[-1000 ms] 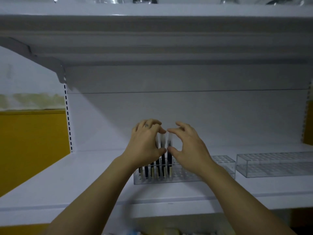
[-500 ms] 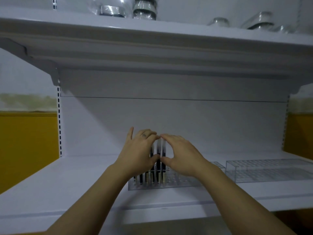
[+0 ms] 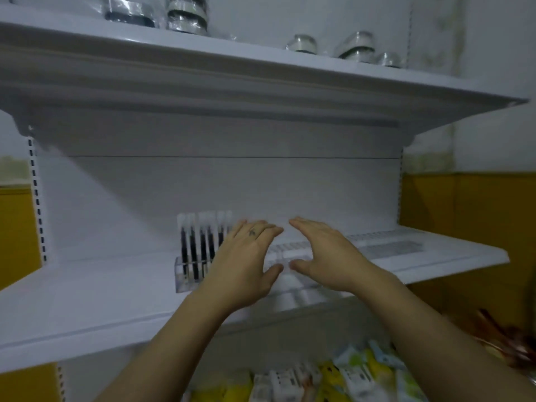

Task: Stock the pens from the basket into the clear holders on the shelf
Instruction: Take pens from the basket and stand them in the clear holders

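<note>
Flat, palm down: left hand [image 3: 246, 265], fingers straight and close together, gripping nothing. Spread over the middle of the clear holder [image 3: 184, 275], just right of the pens [image 3: 200, 245]; whether touching the holder, cannot tell. Beside it to the right: right hand [image 3: 330, 256], likewise released, fingers stretched toward the far wall, thumb out to the left, nothing in it. Thumbs pointing at each other across a small gap. Bare forearms reaching in from the near side.

Upright in the left end of the clear holder: pens, dark barrels, pale caps on top, packed in a tight row. Count unclear through blur.

Long and transparent, with a gridded top; set on the white shelf [image 3: 87, 300], running left to right under both hands.

Farther right on the same shelf, apart from the first: second clear holder [image 3: 388, 248], also gridded, blurred.

Overhead: upper shelf [image 3: 203, 68], carrying wrapped rolls [image 3: 187, 14] at left and more toward the right.

Below the shelf, near side: blurred yellow and white packets [image 3: 348, 375].

Either side of the unit: yellow wall panels [image 3: 464, 227].
</note>
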A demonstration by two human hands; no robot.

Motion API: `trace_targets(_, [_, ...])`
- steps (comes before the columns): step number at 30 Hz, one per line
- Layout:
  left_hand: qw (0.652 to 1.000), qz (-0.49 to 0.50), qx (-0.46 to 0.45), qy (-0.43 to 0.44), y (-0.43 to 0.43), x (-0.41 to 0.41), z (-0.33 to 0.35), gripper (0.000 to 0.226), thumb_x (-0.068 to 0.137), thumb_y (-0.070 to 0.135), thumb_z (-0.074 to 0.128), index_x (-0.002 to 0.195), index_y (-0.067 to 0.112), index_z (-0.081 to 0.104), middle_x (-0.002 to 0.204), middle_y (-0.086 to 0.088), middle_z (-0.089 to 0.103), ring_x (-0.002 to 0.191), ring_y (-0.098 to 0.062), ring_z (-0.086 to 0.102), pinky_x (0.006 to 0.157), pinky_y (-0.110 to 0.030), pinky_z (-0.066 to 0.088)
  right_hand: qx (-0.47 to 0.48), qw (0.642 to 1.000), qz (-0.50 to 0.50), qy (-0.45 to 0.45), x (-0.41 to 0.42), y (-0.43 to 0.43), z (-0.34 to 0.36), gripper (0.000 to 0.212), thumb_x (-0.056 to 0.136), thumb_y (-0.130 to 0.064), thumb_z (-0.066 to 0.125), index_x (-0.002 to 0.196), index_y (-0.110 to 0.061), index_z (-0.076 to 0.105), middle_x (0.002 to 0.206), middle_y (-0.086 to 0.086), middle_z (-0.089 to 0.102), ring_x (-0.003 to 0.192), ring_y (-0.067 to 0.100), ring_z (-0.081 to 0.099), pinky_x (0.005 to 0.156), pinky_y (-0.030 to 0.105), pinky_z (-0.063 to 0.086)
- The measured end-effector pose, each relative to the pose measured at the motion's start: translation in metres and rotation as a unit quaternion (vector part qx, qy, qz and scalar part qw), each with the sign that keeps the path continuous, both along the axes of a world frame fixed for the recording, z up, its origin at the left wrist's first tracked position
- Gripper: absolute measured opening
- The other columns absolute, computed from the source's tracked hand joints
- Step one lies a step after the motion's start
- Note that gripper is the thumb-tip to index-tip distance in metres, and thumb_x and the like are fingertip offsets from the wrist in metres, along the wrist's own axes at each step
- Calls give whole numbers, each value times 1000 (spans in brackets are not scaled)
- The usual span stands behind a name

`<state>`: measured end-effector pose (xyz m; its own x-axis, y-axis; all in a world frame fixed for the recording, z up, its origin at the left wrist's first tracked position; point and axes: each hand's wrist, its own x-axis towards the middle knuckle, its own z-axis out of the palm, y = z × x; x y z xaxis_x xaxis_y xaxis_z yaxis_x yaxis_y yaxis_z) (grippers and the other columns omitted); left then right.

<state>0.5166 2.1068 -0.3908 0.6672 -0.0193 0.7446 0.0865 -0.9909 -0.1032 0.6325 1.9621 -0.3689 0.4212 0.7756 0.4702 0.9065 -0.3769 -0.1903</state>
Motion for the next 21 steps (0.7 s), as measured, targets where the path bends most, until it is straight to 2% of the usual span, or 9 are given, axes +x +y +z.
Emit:
trace_targets(3, [998, -32, -33, 30, -35, 7, -24, 58, 88, 42, 60, 140, 23, 43, 140, 3, 48, 131, -17, 40, 112, -27, 23, 1, 999, -30, 23, 3, -37, -25, 80, 89, -38, 65, 153, -27, 17, 160, -7, 18, 146, 11, 17, 120, 33, 17])
trace_targets(7, [990, -49, -80, 104, -73, 17, -69, 62, 90, 44, 58, 145, 27, 35, 144, 6, 43, 132, -13, 36, 109, -26, 27, -44, 994, -72, 65, 2, -80, -74, 82, 89, -37, 66, 153, -26, 16, 160, -6, 17, 146, 13, 16, 119, 33, 18])
trace_targets(11, [976, -47, -110, 184, -99, 26, -119, 64, 88, 46, 61, 143, 23, 38, 141, 1, 47, 130, -17, 40, 105, -27, 31, -76, 985, -101, 113, 5, -109, -129, 83, 87, -40, 67, 152, -21, 20, 159, -1, 23, 144, 18, 24, 117, 36, 24])
trace_targets(15, [949, -48, -171, 261, -114, 38, -171, 64, 86, 41, 64, 142, 22, 40, 142, -2, 46, 131, -20, 40, 106, -32, 34, -106, 972, -119, 170, 12, -123, -185, 82, 87, -40, 67, 152, -15, 24, 157, 4, 28, 142, 22, 28, 113, 31, 27])
trace_targets(21, [893, -44, -232, 383, -124, 56, -260, 69, 85, 42, 67, 145, 21, 37, 147, -3, 42, 133, -23, 38, 105, -35, 37, -167, 944, -124, 257, 29, -125, -284, 80, 86, -38, 69, 150, -14, 28, 156, 4, 29, 141, 25, 30, 112, 37, 30])
